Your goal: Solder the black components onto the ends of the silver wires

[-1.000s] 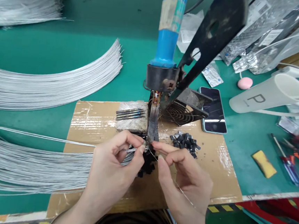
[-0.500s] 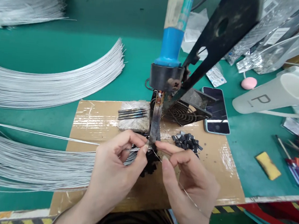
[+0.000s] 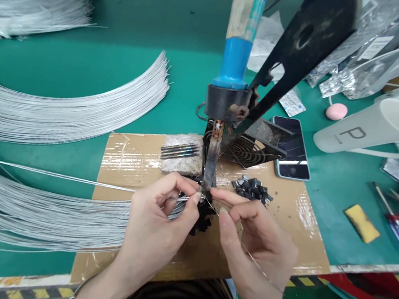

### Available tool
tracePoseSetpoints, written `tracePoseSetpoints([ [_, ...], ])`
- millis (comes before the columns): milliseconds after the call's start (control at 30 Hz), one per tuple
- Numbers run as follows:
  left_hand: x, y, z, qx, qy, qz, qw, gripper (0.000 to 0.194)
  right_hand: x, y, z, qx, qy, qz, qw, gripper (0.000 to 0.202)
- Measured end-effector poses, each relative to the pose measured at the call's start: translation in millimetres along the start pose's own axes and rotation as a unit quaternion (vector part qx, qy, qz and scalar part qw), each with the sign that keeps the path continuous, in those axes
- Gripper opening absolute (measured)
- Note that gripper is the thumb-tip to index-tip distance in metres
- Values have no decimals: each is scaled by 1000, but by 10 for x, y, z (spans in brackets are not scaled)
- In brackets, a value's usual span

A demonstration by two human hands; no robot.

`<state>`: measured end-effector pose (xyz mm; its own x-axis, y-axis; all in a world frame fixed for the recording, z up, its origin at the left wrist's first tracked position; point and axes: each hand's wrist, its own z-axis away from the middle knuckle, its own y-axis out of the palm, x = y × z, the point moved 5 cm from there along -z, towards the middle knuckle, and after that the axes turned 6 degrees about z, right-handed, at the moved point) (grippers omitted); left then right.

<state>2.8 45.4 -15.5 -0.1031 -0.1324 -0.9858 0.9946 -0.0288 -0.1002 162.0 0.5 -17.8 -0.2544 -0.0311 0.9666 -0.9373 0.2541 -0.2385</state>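
Just below the tip of a blue-handled soldering iron (image 3: 212,164), held upright in a black metal stand (image 3: 299,51), my two hands meet. My left hand (image 3: 165,216) pinches the ends of thin white wires (image 3: 78,177) that run in from the left. Between thumb and fingers of my right hand (image 3: 255,247) is a strand of solder wire (image 3: 257,265), its end near the iron's tip. My right index fingertip also reaches close to the tip. The small piece at the joint is mostly hidden by my fingers.
Bundles of white wires (image 3: 65,119) lie at left. Small black pieces (image 3: 252,190) sit on the cardboard (image 3: 125,161), near a black fan (image 3: 251,149). Dark rods rest on a wrapped block (image 3: 180,166). A phone (image 3: 293,148), white mug (image 3: 355,130) and yellow sponge (image 3: 361,223) are at right.
The whole view has shifted slightly, with things appearing a little further right. Both hands keep their pinch at the iron's tip, with hardly any movement relative to it.
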Motion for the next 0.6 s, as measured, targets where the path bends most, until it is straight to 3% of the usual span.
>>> tracePoseSetpoints([
  [400,1,18,-16,-4,8,3,1000,12,3,-5,10,-6,3,3,1000,18],
  [600,-16,21,-26,6,-22,-18,1000,12,-29,-2,15,2,-3,5,1000,18],
])
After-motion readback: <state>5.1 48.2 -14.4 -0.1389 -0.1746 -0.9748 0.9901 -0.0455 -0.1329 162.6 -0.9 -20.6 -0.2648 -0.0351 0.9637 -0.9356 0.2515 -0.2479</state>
